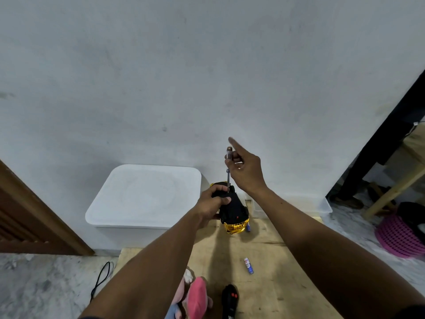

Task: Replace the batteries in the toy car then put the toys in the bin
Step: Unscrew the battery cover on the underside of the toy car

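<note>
Gripping the upturned toy car [232,207], the left hand [212,203] steadies it — light, stiff plastic — while the right hand [247,172], at 12 o'clock, pinches a screwdriver [228,171].

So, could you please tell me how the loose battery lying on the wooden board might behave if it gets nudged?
The battery is a small cylinder lying on its side, so it would probably roll readily. The wooden board looks flat and smooth, offering little to stop it. Its glossy wrap may be slippery to pinch.
</note>
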Demonstrator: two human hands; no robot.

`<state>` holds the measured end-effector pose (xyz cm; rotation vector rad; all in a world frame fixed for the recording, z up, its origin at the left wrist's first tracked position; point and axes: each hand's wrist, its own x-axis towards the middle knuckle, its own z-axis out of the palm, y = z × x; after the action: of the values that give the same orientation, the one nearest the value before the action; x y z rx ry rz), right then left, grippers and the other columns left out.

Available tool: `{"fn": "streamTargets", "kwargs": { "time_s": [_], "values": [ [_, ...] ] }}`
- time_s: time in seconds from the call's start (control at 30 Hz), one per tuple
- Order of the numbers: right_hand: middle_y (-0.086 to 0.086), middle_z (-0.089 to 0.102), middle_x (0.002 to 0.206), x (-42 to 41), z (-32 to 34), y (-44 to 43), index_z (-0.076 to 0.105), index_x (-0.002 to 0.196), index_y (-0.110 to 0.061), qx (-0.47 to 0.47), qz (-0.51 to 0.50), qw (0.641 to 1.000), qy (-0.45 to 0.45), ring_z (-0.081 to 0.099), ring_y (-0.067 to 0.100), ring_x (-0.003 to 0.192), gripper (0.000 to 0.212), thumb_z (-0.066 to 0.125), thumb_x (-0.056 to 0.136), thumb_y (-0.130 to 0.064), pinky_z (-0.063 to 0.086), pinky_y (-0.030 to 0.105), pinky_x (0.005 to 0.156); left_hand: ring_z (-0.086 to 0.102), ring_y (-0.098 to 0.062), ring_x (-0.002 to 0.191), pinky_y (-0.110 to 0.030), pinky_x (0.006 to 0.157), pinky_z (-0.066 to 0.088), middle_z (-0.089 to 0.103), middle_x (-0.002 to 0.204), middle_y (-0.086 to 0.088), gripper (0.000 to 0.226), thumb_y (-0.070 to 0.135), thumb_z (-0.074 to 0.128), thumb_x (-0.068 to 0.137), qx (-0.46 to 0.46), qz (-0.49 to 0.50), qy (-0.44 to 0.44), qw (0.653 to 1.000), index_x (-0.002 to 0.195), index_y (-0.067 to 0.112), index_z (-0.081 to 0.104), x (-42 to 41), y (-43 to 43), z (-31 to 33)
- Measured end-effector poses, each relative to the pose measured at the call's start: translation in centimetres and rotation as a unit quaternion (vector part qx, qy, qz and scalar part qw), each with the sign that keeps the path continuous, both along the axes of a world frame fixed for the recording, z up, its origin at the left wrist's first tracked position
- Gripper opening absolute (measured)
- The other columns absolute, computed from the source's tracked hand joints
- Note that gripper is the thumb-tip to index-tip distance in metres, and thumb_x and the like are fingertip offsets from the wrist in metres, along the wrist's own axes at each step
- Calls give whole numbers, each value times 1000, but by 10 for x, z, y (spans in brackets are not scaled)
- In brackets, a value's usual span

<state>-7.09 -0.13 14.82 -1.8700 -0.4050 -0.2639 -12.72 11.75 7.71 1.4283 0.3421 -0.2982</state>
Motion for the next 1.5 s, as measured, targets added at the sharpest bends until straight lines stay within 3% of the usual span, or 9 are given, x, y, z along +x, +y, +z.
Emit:
{"fn": "streamTargets", "kwargs": {
  "time_s": [0.17, 0.33, 0.47, 0.6, 0.73, 0.97, 1.13, 1.37, 1.5],
  "values": [
    [-1, 72, 94, -6, 4, -2, 61, 118, -26, -4, 10, 1000, -17, 70, 15, 85, 39, 64, 86, -4, 60, 37, 76, 62, -29, 104, -38, 68, 55, 64, 121, -10, 26, 3, 62, 90, 3, 0, 0, 1000, 106, 23, 62, 0, 3, 1],
    [3, 66, 98, -5, 10, 3, 69, 104, -18, 27, -9, 999, -17, 63, 13, 72, 31, 72, 80, 2, 56, 24, 53, 61, -28, 106, -36, 66, 55, 64, 121, -8, 31, 2, 62, 91, -3, -5, 6, 1000, 115, 21, 63, -2, 3, 2],
    [-7, 71, 91, -5, 6, 2, 71, 106, -21, 25, -10, 1000, -11, 68, 10, 79, 31, 71, 81, -2, 60, 33, 72, 62, -29, 110, -36, 67, 56, 64, 121, -8, 32, 3, 62, 91, -1, -8, 3, 1000, 118, 20, 63, -3, 0, 3],
    [5, 68, 101, -6, 9, 0, 72, 105, -20, 29, -10, 999, -10, 63, 14, 77, 37, 76, 76, 2, 49, 12, 58, 61, -30, 109, -36, 66, 55, 63, 121, -9, 28, 2, 62, 91, 0, -5, 6, 1000, 113, 20, 62, -5, 0, 3],
    [6, 70, 101, -8, 7, -1, 71, 110, -16, 40, -9, 999, -8, 64, 16, 77, 35, 64, 84, 6, 53, 15, 57, 60, -25, 97, -34, 63, 53, 63, 117, -7, 25, 2, 61, 91, 1, -3, 3, 1000, 105, 23, 61, -6, 1, 2],
    [12, 64, 100, -9, 11, -2, 73, 100, -17, 35, -12, 999, -17, 63, 14, 73, 35, 75, 75, 7, 52, 12, 57, 61, -24, 93, -35, 64, 55, 64, 114, -7, 26, 2, 61, 91, 0, -3, 2, 1000, 109, 21, 62, -9, 3, 2],
    [-9, 73, 95, -12, 7, -2, 72, 108, -25, 0, -16, 999, -37, 67, 9, 87, 33, 72, 81, -5, 52, 24, 79, 62, -24, 95, -33, 61, 54, 64, 116, -7, 27, 3, 62, 91, -1, -2, 0, 1000, 110, 22, 62, -9, 1, 5],
    [5, 64, 111, -10, 8, -4, 72, 109, -18, 13, -20, 999, -40, 68, 18, 82, 42, 63, 81, 11, 54, 16, 67, 61, -24, 90, -33, 62, 53, 63, 113, -7, 25, 2, 62, 90, -2, 2, -2, 1000, 104, 23, 61, -10, 5, 4],
    [7, 68, 98, -12, 13, -2, 71, 94, -16, 32, -20, 999, -27, 67, 18, 76, 26, 74, 78, 4, 52, 13, 59, 62, -25, 93, -35, 66, 54, 65, 117, -9, 28, 2, 62, 90, 2, -1, 3, 1000, 111, 21, 63, -11, 6, 3]
  ]
}}
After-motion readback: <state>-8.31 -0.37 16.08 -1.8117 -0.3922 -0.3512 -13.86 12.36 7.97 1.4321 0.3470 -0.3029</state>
